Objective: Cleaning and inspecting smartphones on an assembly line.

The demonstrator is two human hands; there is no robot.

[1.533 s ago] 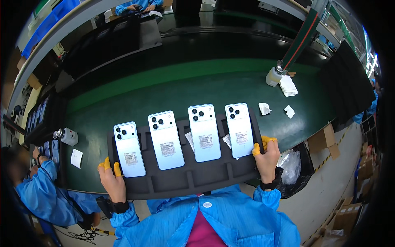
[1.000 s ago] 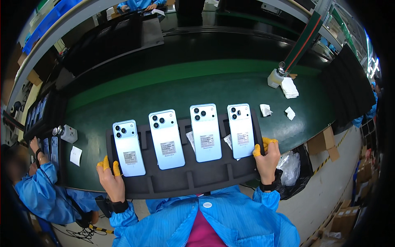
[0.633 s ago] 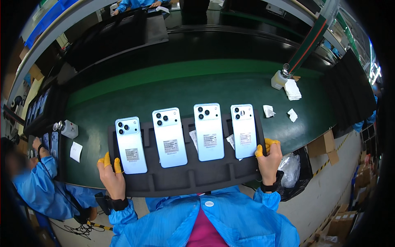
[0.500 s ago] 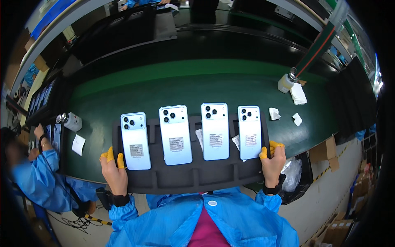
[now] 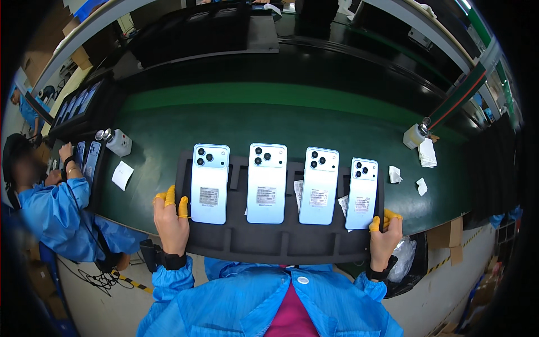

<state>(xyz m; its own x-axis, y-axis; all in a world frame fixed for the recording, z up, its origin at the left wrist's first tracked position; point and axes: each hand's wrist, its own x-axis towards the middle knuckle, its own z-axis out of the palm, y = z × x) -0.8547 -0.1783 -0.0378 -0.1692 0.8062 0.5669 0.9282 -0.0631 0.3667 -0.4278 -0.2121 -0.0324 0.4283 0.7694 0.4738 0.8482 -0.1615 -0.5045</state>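
A black foam tray [image 5: 264, 242] spans the space between my hands at the near edge of the bench. Several light-blue phones lie in it in a row, backs up, each with a printed label; the leftmost phone [image 5: 210, 182] and the rightmost phone [image 5: 362, 194] sit nearest my hands. Small white paper slips [image 5: 298, 194] poke out beside some phones. My left hand [image 5: 172, 224] grips the tray's left end, and my right hand [image 5: 385, 238] grips its right end. Yellow finger cots cover several fingertips on both hands.
On the green bench [image 5: 269, 121] stand a white bottle [image 5: 119, 142] at left and another bottle [image 5: 415, 136] at right, near folded wipes [image 5: 427, 153] and paper scraps. A co-worker [image 5: 53, 208] in blue handles phones at left. A bagged bin [image 5: 405, 261] and carton [image 5: 444, 235] are at right.
The whole view has shifted, so bench, tray and hands appear farther right. The tray has tilted slightly, its right end now lower in view. Both hands keep their grip.
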